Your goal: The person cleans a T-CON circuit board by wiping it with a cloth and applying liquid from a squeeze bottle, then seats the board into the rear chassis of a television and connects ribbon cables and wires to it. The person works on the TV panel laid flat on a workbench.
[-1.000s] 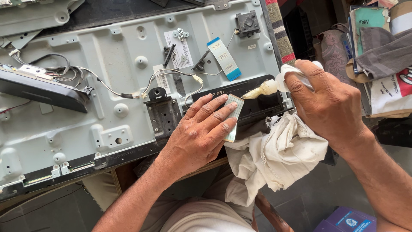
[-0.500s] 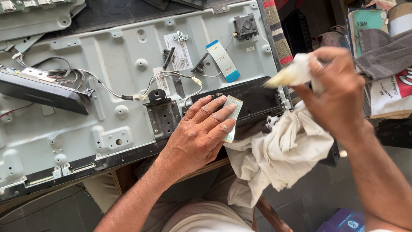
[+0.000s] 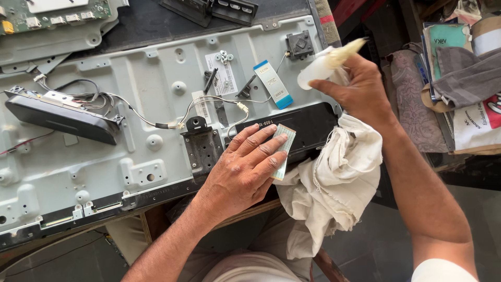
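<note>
The left hand [image 3: 242,175] presses flat, fingers spread, on the ribbon cable [image 3: 284,151]. Right of the cable, the right hand [image 3: 360,91] pinches a small squeeze bottle [image 3: 323,65]; keep the cable pinned and use only 1 small drop.

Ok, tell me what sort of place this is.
Probably an electronics repair bench: an opened flat-screen's grey metal back panel with loose wires, a green circuit board, and a cloth near the hands.

Head view, steeply downward (close)
</note>
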